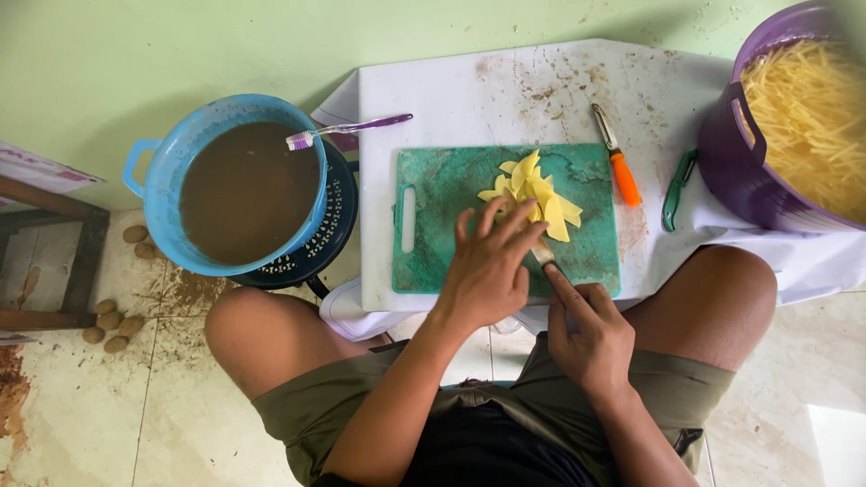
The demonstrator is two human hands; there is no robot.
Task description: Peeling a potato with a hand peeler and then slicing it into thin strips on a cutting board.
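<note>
One green cutting board (451, 225) on white counter (505, 90), one pile of yellow potato slices (534, 191) mid-board, left hand (487, 266) fingers spread, pressing slices, right hand (591, 338) grip clamped on one knife (544, 255), two peelers (617, 165), one blue basin (162, 189), one purple tub (735, 171).

Our left hand (487, 271) lies palm down on the green cutting board (505, 221), fingers spread and pointing away from us; the forearm runs back toward our lap. Our right hand (586, 329) sits just off the board's near edge, fist closed, forefinger stretched forward; the wrist is bent inward.
</note>
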